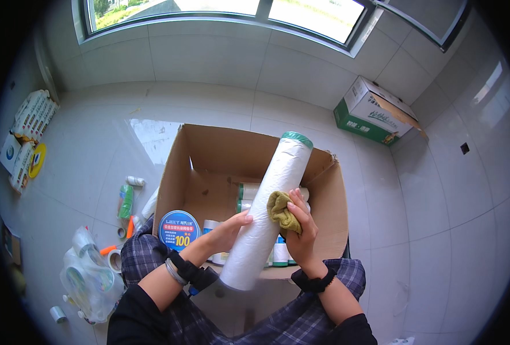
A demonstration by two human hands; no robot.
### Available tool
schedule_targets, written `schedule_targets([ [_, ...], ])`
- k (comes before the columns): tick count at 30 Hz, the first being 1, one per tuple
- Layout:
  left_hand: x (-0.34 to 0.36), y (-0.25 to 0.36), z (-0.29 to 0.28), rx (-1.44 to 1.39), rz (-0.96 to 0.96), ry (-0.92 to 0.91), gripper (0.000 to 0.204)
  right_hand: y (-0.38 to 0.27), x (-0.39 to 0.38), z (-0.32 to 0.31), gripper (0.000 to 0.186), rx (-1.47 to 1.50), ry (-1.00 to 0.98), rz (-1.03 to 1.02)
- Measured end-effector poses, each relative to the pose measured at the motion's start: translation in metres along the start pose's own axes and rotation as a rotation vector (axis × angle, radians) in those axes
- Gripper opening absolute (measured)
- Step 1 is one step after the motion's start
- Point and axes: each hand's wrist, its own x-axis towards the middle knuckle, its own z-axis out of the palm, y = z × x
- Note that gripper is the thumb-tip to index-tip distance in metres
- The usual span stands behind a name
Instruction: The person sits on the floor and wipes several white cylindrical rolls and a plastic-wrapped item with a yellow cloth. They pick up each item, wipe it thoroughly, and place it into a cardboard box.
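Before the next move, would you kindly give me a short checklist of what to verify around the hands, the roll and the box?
1. Left hand supporting the long white roll: ok, thumb on its upper side.
2. Right hand keeping the olive-green cloth against the roll: ok, cloth bunched and in contact.
3. Cardboard box open at the top: ok, other rolls show inside.
4. Long roll lying in the box: not ok, it is held tilted above it.
5. Roll's surface free of dust: cannot tell, too fine to see.
6. Floor at the left clear: not ok, a filled clear plastic bag lies there.
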Motion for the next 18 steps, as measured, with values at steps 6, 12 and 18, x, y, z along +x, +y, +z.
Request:
schedule_targets([
  [6,0.007,-0.019,0.007,0.019,-0.091,-0.015,0.081,0.009,0.001,0.000,0.047,0.036,-0.091,0.084],
  [12,0.009,-0.023,0.010,0.270,-0.150,-0.159,0.088,0.030,0.016,-0.014,0.042,0.066,0.198,0.290],
  [18,0.009,-0.021,0.014,0.372,-0.236,-0.247,0.097,0.040,0.017,-0.038,0.032,0.065,0.411,0.439],
])
